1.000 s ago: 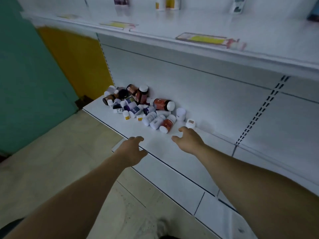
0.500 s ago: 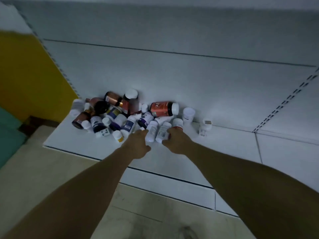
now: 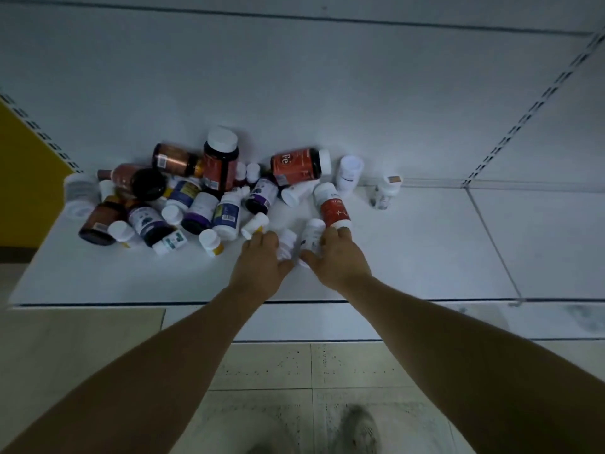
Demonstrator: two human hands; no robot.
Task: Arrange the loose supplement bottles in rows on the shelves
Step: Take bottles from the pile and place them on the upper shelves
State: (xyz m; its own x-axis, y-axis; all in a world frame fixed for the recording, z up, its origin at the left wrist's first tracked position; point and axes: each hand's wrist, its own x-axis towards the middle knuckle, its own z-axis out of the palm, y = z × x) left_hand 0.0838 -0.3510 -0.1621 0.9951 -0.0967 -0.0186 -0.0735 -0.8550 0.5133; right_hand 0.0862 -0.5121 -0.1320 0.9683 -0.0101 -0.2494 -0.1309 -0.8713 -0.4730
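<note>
Obs.: heap of bottles [image 3: 183, 198] lies loose on the bottom shelf [image 3: 425, 244], pushed against the back panel [image 3: 327, 86]. Landmark: the tall dark jar [image 3: 221, 158] with a white lid, the one upright item at the back of the heap.

- Left hand [image 3: 262, 262]: in front and right of the tall dark jar, at the near edge of the heap. Fingers curled over a small white bottle [image 3: 287, 242], thumb on its near side, so it grips that bottle.
- Right hand [image 3: 339, 257]: further right of the jar, just beside the left hand. Thumb and fingers close round a second white bottle [image 3: 312, 235], which lies with its cap pointing back.
- Red-and-white bottle [image 3: 334, 208]: on its side, right and forward of the jar, its near end touching the right hand's fingertips.
- Red-labelled dark bottle [image 3: 299, 165]: on its side, directly right of the jar.
- White tub [image 3: 349, 172]: right of the jar, beyond the red-labelled bottle, at the back panel.
- Tan-capped bottle [image 3: 386, 190]: furthest right of the jar, apart from the heap.
- Most other bottles lie tumbled left and in front of the jar; labels too blurred to read.
- Yellow panel [image 3: 19, 178]: far left of the jar. Tiled floor [image 3: 262, 371] lies below the shelf edge.
</note>
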